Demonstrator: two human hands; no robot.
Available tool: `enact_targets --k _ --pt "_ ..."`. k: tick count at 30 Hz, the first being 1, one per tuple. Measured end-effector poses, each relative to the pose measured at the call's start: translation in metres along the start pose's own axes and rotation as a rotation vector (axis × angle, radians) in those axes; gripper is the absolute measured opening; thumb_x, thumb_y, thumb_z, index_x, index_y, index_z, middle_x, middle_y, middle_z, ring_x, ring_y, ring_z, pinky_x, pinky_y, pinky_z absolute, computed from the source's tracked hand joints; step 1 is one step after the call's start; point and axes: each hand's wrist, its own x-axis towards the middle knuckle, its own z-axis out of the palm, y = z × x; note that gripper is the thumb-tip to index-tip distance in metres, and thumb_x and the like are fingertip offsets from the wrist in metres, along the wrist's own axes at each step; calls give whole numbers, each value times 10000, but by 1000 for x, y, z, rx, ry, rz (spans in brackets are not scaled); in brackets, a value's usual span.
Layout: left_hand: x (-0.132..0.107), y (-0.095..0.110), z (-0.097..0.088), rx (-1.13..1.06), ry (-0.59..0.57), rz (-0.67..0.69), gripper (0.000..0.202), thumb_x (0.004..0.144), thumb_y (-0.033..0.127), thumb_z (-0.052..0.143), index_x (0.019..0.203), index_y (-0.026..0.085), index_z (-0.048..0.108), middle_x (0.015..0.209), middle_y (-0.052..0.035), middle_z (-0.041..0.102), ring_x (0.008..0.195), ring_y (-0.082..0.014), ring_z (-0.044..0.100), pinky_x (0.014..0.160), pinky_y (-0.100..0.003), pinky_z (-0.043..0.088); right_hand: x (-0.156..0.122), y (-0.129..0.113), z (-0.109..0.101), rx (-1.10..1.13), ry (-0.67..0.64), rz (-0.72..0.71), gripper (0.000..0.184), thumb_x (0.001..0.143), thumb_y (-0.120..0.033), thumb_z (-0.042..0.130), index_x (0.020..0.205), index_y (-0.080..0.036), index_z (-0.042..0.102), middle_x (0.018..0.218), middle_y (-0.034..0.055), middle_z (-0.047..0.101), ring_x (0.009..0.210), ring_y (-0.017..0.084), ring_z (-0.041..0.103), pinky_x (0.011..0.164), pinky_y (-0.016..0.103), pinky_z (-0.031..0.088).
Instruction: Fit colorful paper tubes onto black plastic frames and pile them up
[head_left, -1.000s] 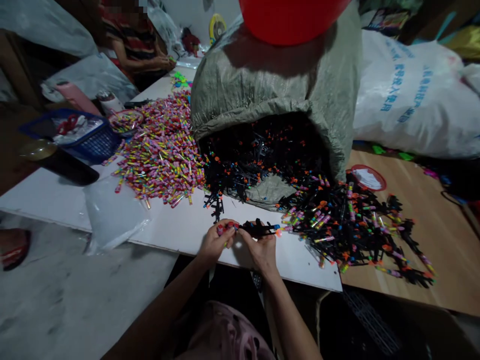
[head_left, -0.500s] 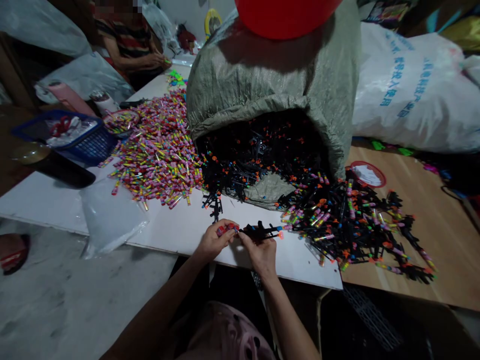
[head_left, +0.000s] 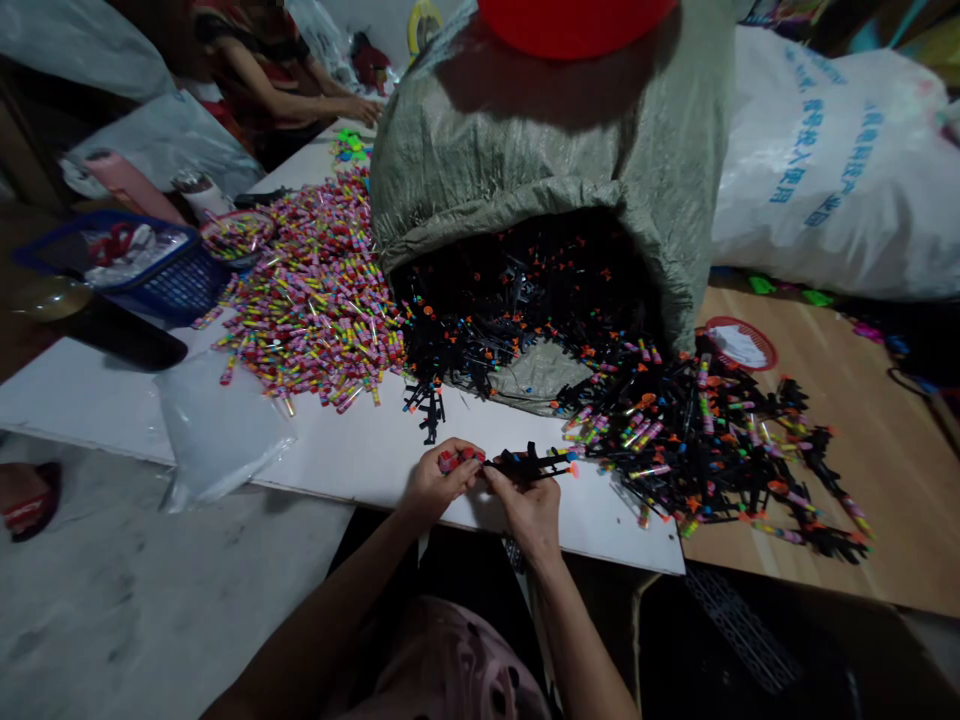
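Observation:
My left hand (head_left: 435, 485) is closed around a small pink wrapped candy stick (head_left: 459, 458) at the near edge of the white board (head_left: 352, 455). My right hand (head_left: 529, 505) pinches a black plastic toy gun (head_left: 534, 465) with an orange tip, its butt meeting the candy stick. Both hands touch each other above the board's front edge. Just behind them lies a lone black toy gun (head_left: 429, 412).
A grey woven sack (head_left: 540, 140) spills black toy guns (head_left: 705, 440) to the right. A heap of coloured candy sticks (head_left: 307, 300) lies left, a clear plastic bag (head_left: 217, 430) in front. A blue basket (head_left: 150, 270) is far left. Another person (head_left: 285, 70) works beyond.
My hands have barely moved, still joining the candy stick to the toy gun. The person at the back has reached an arm out to the right.

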Motion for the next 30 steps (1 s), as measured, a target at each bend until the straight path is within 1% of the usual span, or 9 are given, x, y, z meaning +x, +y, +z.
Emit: enact_targets --k 6,12,15,17,19,22,24,27,30 --pt "-1 -7 2 -8 -45 2 393 682 499 667 846 148 603 530 36 533 406 -45 387 396 -170 280 -2 -1 -3 35 31 -24 223 539 -374 732 633 -181 670 644 44 700 595 184 641 568 294 533" --pt "-2 -7 7 19 -14 0 393 670 500 657 835 150 597 499 45 512 384 -52 373 393 -180 282 -3 -2 -8 -20 10 -56 220 561 -388 727 644 -188 684 612 36 688 547 174 613 514 285 514" --pt "-3 2 6 204 23 59 305 686 433 646 817 158 625 532 26 551 437 -76 435 435 -195 337 -3 -1 -10 -37 -9 -40 251 568 -411 728 634 -174 681 559 31 663 497 159 584 472 266 484" --pt "-6 8 4 391 36 141 193 690 334 640 792 172 651 614 1 615 540 -104 515 522 -210 401 -3 1 -11 -30 -31 11 290 556 -431 738 637 -160 671 507 21 634 461 149 566 454 260 470" --pt "-9 12 1 545 2 219 119 692 270 622 766 185 662 682 -13 658 622 -127 564 600 -224 433 -4 4 -13 -3 -54 72 331 535 -445 754 656 -150 664 470 7 610 436 143 558 457 260 470" --pt "-15 7 -3 662 -71 277 102 731 264 587 749 193 658 678 -19 666 623 -138 583 620 -231 442 -6 12 -14 58 -88 143 361 508 -447 772 668 -144 658 459 -5 600 412 134 549 458 260 471" --pt "-18 1 -5 692 -82 303 111 753 268 571 766 198 656 684 -23 670 622 -140 590 623 -231 444 -6 18 -13 88 -110 177 358 495 -438 780 657 -144 654 466 -8 601 407 127 542 454 259 469" --pt "-18 -3 -5 699 -38 319 101 745 268 588 778 205 659 720 -32 682 653 -148 599 656 -239 447 0 22 -9 125 -152 213 359 456 -412 799 640 -146 644 471 -16 597 407 120 533 456 257 464" --pt "-14 3 -2 581 15 238 141 731 292 615 831 202 660 730 -32 679 656 -153 585 647 -248 443 10 20 -4 156 -159 156 355 475 -413 785 674 -151 652 486 -32 588 433 109 525 481 250 460"
